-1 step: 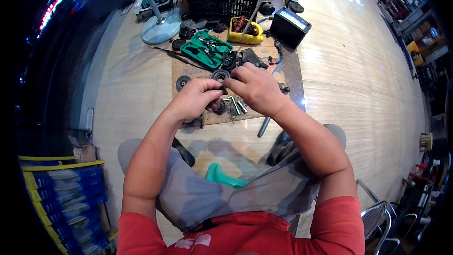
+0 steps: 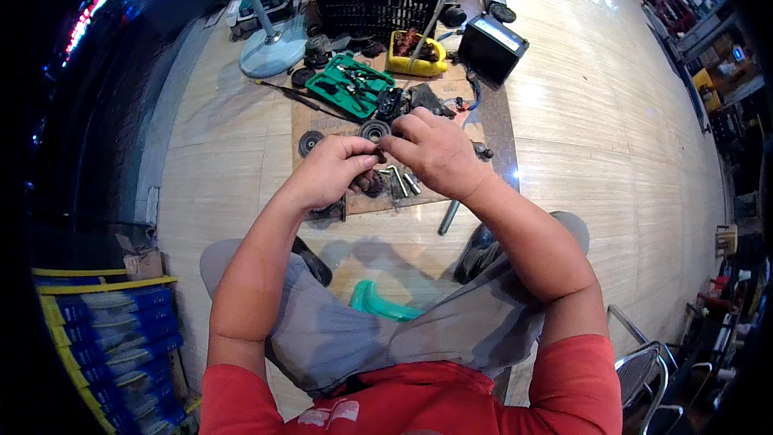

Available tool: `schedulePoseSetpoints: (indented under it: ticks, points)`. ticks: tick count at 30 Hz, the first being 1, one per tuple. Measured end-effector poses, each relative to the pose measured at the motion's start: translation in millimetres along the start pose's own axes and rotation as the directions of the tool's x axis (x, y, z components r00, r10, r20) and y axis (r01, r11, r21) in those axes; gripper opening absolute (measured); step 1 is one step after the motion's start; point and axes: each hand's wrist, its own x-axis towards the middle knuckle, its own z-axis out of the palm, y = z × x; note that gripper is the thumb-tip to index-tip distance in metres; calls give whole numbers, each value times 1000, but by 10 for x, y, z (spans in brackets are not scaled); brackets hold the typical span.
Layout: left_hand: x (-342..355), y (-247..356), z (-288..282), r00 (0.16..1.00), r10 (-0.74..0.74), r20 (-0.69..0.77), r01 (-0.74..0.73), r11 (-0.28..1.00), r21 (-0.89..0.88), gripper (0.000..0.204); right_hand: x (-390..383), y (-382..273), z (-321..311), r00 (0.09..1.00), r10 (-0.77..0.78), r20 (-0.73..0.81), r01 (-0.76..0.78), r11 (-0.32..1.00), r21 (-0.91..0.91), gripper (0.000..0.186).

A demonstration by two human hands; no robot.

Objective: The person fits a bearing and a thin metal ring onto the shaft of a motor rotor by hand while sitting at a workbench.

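My left hand (image 2: pixel 330 173) and my right hand (image 2: pixel 435 157) meet above a piece of cardboard (image 2: pixel 318 113). Both have fingertips pinched at a small dark piece (image 2: pixel 378 151), too small and hidden to make out. Just behind them lies a round dark pulley-like part (image 2: pixel 373 132), with a smaller dark disc (image 2: pixel 310 142) to its left. Shiny metal sockets and a bent tool (image 2: pixel 409 184) sit below my hands. An open green tool case (image 2: pixel 346 84) and black greasy parts (image 2: pixel 423 98) lie farther back.
A yellow cut container of parts (image 2: pixel 412 64), a black battery (image 2: pixel 487 52), black crates (image 2: pixel 374 12) and a round stand base (image 2: pixel 266 55) stand behind. A metal tube (image 2: pixel 448 217) and green plastic seat (image 2: pixel 374 302) are nearer me. Boxes (image 2: pixel 105 330) stack left; a chair (image 2: pixel 644 370) stands right.
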Motion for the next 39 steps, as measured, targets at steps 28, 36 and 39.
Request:
schedulePoseSetpoints:
  ticks: [28, 36, 39]
  points:
    - [169, -159, 311, 974, 19, -227, -76, 966, -246, 16, -16, -121, 325, 591, 690, 417, -676, 143, 723, 14]
    - [172, -191, 346, 949, 52, -312, -79, 994, -75, 16, -13, -127, 377, 516, 679, 523, -681, -45, 731, 15]
    - [147, -168, 352, 916, 157, -368, -128, 986, 102, 16, 37, -173, 311, 498, 683, 534, -692, -59, 720, 17]
